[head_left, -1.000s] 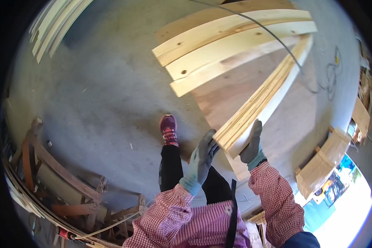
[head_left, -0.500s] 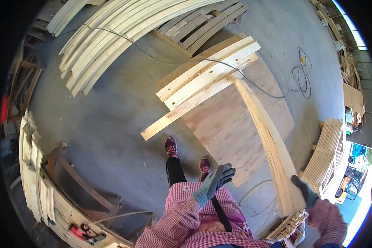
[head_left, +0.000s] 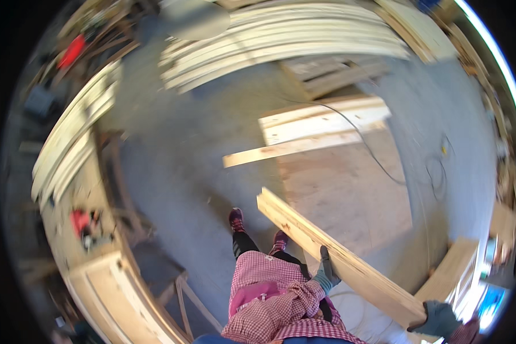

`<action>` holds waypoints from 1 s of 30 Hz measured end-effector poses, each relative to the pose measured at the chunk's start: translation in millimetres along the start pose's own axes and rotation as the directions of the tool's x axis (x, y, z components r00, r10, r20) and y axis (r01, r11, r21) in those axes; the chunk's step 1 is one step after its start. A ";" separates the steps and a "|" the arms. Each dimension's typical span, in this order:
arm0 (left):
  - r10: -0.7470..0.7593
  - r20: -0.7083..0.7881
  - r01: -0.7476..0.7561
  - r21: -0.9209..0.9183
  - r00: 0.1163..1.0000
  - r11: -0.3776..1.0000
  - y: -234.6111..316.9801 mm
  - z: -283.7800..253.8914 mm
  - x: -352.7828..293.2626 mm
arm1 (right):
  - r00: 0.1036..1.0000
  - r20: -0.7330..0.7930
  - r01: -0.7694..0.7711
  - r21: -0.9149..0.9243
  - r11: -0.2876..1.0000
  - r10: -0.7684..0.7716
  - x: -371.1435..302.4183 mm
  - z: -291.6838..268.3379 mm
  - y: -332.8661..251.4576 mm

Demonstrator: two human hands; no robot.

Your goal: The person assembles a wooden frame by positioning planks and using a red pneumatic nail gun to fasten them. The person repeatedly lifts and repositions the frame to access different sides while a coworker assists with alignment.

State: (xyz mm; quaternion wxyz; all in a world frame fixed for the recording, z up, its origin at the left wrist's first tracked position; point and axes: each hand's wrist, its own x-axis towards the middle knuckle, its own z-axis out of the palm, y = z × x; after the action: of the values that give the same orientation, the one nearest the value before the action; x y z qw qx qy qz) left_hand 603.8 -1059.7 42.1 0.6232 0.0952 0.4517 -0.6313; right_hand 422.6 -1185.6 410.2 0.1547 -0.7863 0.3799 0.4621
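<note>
A long pale timber board (head_left: 378,286) slants across in front of me, from its stepped far-left end to its near-right end. A lengthwise line runs along it; I cannot tell whether it is one grooved piece or two together. My left hand (head_left: 327,269), in a grey-green glove, is closed around the board near its middle, thumb on top. My right hand (head_left: 438,319), gloved too, grips the near-right end. Beyond the board, a plywood sheet (head_left: 344,183) lies on the floor with several planks (head_left: 321,123) along its far edge.
Stacks of pale boards (head_left: 281,37) lie at the back. On the left, a workbench (head_left: 69,229) carries a red and black tool (head_left: 85,226). A cable (head_left: 368,147) crosses the planks and plywood. More timber (head_left: 450,266) stands at the right.
My left hand, open and apart before, now grips the board's middle. The board's far end has come off the floor planks and swung left toward me. The view has turned left.
</note>
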 end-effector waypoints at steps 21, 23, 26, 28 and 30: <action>0.993 0.011 -0.862 -0.494 0.120 0.110 135.4 -281.2 -468.3 | 0.331 -0.394 0.837 -0.297 0.459 -0.857 98.0 199.5 -332.5; 0.988 -0.070 -0.854 -0.513 0.137 0.082 151.0 -352.6 -519.9 | 0.379 -0.296 0.757 -0.446 0.477 -0.877 85.9 238.8 -385.8; 0.986 -0.140 -0.818 -0.575 0.087 -0.010 201.0 -510.6 -543.8 | 0.202 -0.152 0.924 -0.299 0.240 -0.968 23.7 290.9 -507.8; 0.988 -0.157 -0.808 -0.581 -0.005 -0.096 223.2 -563.5 -616.9 | 0.249 -0.161 0.941 -0.195 0.278 -0.955 -5.3 332.6 -583.5; 0.946 -0.253 -0.819 -0.486 -0.201 -0.304 237.0 -591.4 -696.6 | 0.343 -0.071 0.932 -0.098 0.349 -0.937 -48.5 367.9 -667.4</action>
State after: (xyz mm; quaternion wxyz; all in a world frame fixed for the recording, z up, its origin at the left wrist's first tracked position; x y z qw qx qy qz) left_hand 691.7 -120.3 71.6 0.9227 0.1620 0.2742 0.2173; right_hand 678.7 -502.1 186.0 0.3529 -0.8902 -0.1377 0.2530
